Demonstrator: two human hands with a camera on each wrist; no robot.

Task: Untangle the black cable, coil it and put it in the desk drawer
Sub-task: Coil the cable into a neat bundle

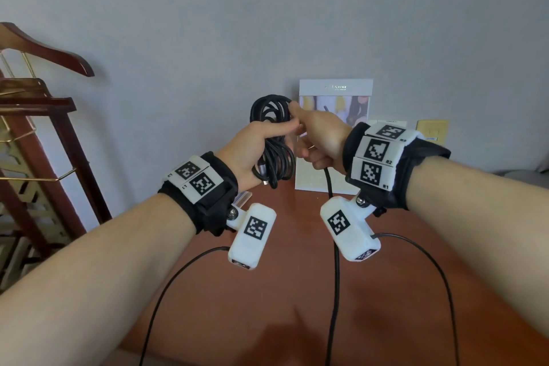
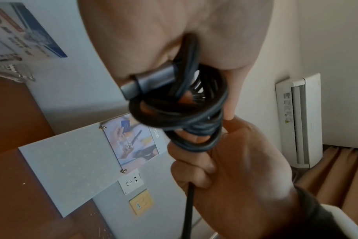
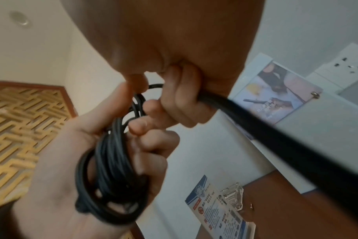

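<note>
The black cable (image 1: pixel 271 116) is gathered into a loose coil of several loops, held up above the brown desk (image 1: pixel 297 291). My left hand (image 1: pixel 258 140) grips the coil around its middle, thumb across the front. In the left wrist view a grey metal plug (image 2: pixel 147 80) sticks out of the coil (image 2: pixel 186 113) under my palm. My right hand (image 1: pixel 315 131) touches the coil's right side and grips the free strand (image 1: pixel 329 184), which hangs towards the desk. The right wrist view shows that strand (image 3: pixel 276 134) leaving my curled fingers (image 3: pixel 178 100). No drawer is in view.
A white stand-up card (image 1: pixel 332 140) leans on the wall behind my hands, with wall sockets (image 1: pixel 432 131) to its right. A wooden valet stand with a hanger (image 1: pixel 44 51) is at the left. Thin wrist-camera leads (image 1: pixel 430 261) loop over the desk. A clear sign holder (image 3: pixel 221 207) stands nearby.
</note>
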